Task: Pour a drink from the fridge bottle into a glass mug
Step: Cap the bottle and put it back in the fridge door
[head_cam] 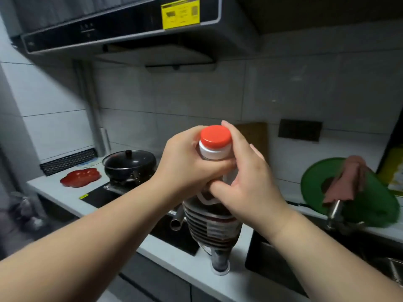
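A large clear plastic bottle (212,223) of dark drink with a striped label and a red cap (215,136) stands upright in the middle of the view, over the counter edge. My left hand (187,164) grips its neck just below the cap. From the other side my right hand (246,173) holds the neck, fingers lying up along the cap and thumb on the bottle's shoulder. The cap is on. A glass mug (220,265) with dark liquid stands on the white counter (174,256) below the bottle, its upper part hidden by the bottle's base.
A lidded black pan (129,163) sits on the stove at the left, with a red flower-shaped dish (80,177) beside it. At the right are a dark sink (274,260), a faucet (334,212) and a green lid (359,205) with a pink cloth. The range hood (130,29) hangs overhead.
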